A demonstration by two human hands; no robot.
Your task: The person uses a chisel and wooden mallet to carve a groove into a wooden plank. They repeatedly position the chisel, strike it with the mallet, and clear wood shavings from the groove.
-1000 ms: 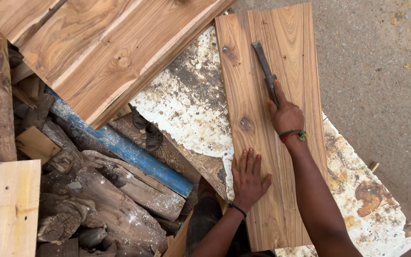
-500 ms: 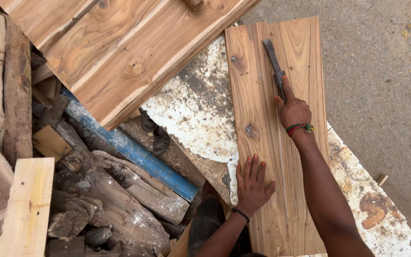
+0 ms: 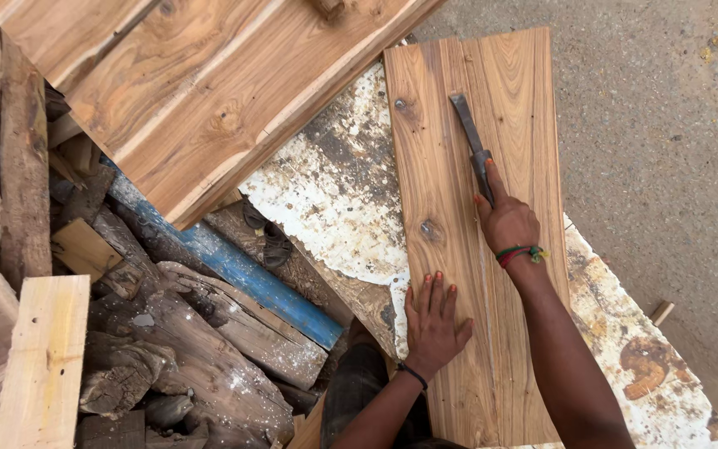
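A long light-brown wooden plank (image 3: 459,100) with dark knots lies on a white, paint-flaked board (image 3: 334,191). My left hand (image 3: 434,324) rests flat on the plank's near left part, fingers spread. My right hand (image 3: 504,220) grips the handle of a dark metal chisel (image 3: 469,133), forefinger stretched along it. The blade lies flat on the plank and points away from me. A coloured thread band circles my right wrist, a dark one my left.
Large planed boards (image 3: 201,91) lean across the upper left. Below them lie a blue painted beam (image 3: 234,270), rough logs (image 3: 193,357) and a pale plank (image 3: 43,357). A sandal (image 3: 276,245) sits in the gap. Grey gritty ground (image 3: 666,150) lies to the right.
The view has shifted slightly, so the plank and hands sit a little to the right. My right hand and the chisel have edged forward along the plank. My left hand stays flat.
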